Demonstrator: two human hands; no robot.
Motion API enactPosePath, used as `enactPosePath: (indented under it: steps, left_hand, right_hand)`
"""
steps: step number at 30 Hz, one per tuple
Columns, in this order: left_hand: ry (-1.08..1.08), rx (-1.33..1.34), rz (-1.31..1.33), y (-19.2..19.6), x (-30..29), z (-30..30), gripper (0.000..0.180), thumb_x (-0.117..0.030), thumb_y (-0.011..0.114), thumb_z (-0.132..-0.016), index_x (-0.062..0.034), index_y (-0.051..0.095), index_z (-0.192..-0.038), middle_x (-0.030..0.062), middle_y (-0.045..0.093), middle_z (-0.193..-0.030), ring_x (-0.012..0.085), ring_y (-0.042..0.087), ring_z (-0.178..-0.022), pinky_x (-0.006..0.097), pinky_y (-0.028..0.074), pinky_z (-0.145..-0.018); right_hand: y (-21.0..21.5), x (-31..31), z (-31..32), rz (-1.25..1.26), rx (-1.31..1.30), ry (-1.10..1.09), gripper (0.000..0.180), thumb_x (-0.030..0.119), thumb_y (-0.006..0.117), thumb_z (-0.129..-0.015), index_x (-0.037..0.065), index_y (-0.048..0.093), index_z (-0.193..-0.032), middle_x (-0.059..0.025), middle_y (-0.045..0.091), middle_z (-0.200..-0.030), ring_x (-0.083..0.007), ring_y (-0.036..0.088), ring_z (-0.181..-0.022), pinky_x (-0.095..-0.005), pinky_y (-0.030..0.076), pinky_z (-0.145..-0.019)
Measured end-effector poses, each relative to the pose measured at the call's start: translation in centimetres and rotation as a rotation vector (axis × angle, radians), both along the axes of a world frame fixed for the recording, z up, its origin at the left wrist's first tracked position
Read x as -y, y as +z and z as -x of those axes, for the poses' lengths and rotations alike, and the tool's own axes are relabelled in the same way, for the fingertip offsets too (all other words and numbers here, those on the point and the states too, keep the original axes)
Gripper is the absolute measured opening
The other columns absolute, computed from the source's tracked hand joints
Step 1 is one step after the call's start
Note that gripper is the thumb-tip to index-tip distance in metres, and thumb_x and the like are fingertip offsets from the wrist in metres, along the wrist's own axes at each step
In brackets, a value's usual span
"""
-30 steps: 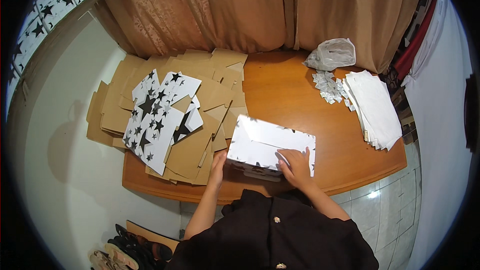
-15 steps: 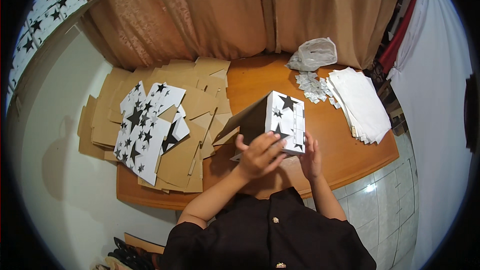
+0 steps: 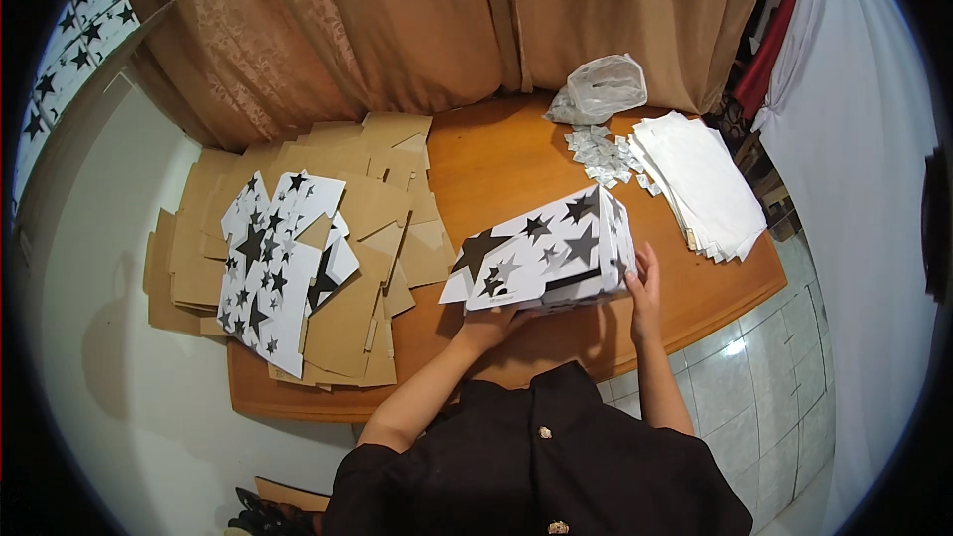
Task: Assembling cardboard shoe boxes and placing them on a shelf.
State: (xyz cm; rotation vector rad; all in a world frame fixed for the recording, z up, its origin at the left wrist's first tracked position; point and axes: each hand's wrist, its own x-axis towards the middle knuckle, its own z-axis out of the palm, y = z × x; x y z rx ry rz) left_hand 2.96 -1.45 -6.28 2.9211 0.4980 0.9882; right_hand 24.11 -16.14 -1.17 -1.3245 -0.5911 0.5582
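A white cardboard box [image 3: 541,253] printed with black and grey stars lies tilted between my hands over the wooden table. Its broad starred panel faces up, with a pointed flap end at the left. My left hand [image 3: 488,326] is tucked under the near left edge, and the box covers most of its fingers. At the right end, my right hand [image 3: 645,288] grips the narrow side, thumb against the near corner and fingers along the far part. The inside of the box is out of sight.
Flat brown cardboard pieces [image 3: 382,203] cover the table's left, with starred white flat pieces [image 3: 268,278] on top. A clear plastic bag [image 3: 606,87], small silvery packets [image 3: 601,152] and a stack of white sheets [image 3: 700,184] lie at the far right. Brown curtains [image 3: 397,20] hang behind.
The box has been turned over so its broad starred panel now faces up and its open brown interior is hidden. My left hand has gone from its top to beneath its near edge.
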Motion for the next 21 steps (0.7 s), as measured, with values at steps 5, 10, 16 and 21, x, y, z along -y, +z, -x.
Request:
enactPosePath:
  steps: [5,10,16,21]
  left_hand:
    - [-0.039,-0.168,0.219,-0.4,-0.5,-0.5,0.042,-0.042,0.062,-0.081,-0.0071,0.062,-0.105,0.0166,0.051,-0.120,0.0354,0.046,-0.113,0.046,0.036,-0.095]
    - [-0.250,-0.267,0.265,-0.7,-0.3,0.2,0.024,-0.033,0.063,-0.079,-0.0105,0.062,-0.089,0.0083,0.062,-0.076,0.0267,0.063,-0.070,0.039,0.049,-0.058]
    - [-0.269,-0.432,0.243,-0.7,0.3,0.8,0.037,-0.025,0.068,-0.073,-0.0095,0.058,-0.105,0.0062,0.064,-0.094,0.0218,0.062,-0.087,0.034,0.047,-0.074]
    - [-0.207,-0.217,0.224,2.2,1.5,0.9,0.061,-0.031,0.067,-0.076,-0.0092,0.045,-0.128,0.0114,0.049,-0.125,0.0258,0.048,-0.114,0.042,0.036,-0.094]
  right_hand:
    - [1.9,-1.2,-2.5,0.120,0.548,-0.195,0.072,0.015,0.066,-0.073,0.008,0.034,-0.137,-0.0165,0.034,-0.139,-0.0309,0.031,-0.130,-0.0400,0.023,-0.107]
    - [5.0,-1.8,-2.5,0.335,0.957,-0.020,0.062,0.016,0.068,-0.070,0.013,0.046,-0.128,-0.0113,0.048,-0.129,-0.0297,0.041,-0.124,-0.0530,0.017,-0.106]
    - [0.7,-5.0,-5.1,0.233,0.521,-0.118,0.060,0.015,0.069,-0.075,0.011,0.043,-0.130,-0.0091,0.062,-0.087,-0.0206,0.059,-0.081,-0.0385,0.044,-0.084]
    - [-2.7,-6.7,-5.0,0.355,0.594,-0.103,0.066,0.017,0.060,-0.084,0.016,0.027,-0.142,-0.0148,0.054,-0.109,-0.0240,0.054,-0.087,-0.0365,0.045,-0.079]
